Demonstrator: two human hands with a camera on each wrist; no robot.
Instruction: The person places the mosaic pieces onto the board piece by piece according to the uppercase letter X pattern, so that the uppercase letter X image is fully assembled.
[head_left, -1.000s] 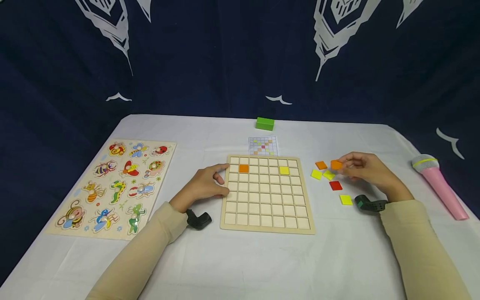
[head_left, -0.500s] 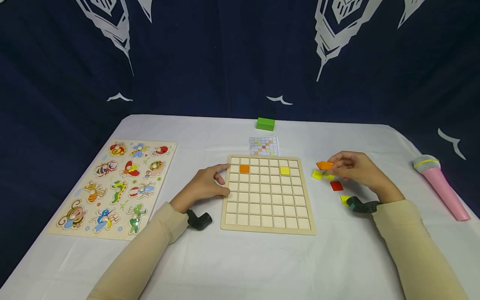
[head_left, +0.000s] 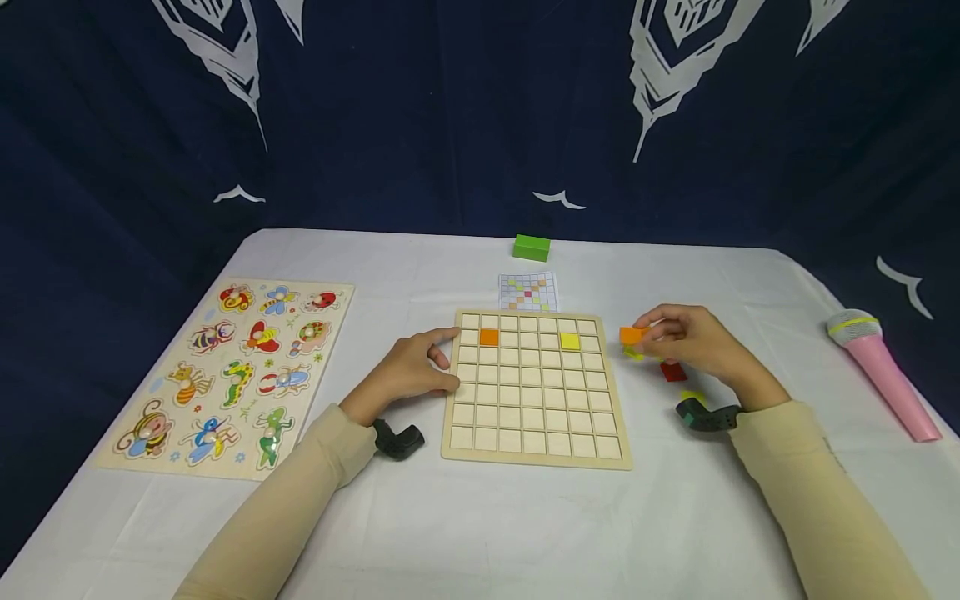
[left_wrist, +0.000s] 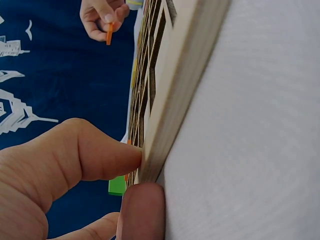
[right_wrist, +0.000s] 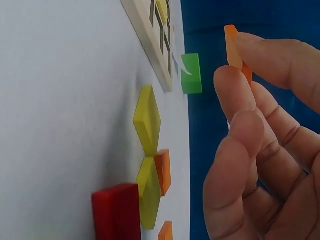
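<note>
My right hand (head_left: 686, 340) pinches an orange square tile (right_wrist: 232, 47) between thumb and fingertips, raised above the table to the right of the wooden grid board (head_left: 536, 463). Beneath that hand lie yellow tiles (right_wrist: 146, 121), a red tile (head_left: 672, 372) and orange tiles (right_wrist: 163, 172), partly hidden by the hand in the head view. At the board's left edge, the thumb and forefinger of my left hand (head_left: 402, 367) touch the rim, spread apart. In the board sit one orange tile (head_left: 489, 337) and one yellow tile (head_left: 570, 342).
Behind the board lie a small pattern card (head_left: 528, 292) and a green block (head_left: 531, 248). An insect peg puzzle (head_left: 330, 367) covers the table's left side. On the right lies a pink toy microphone (head_left: 881, 375). A dark curtain (head_left: 450, 117) hangs behind the white table (head_left: 420, 525).
My right hand has moved left towards the board, carrying the orange tile and covering more of the loose tiles. The left hand stays at the board's edge.
</note>
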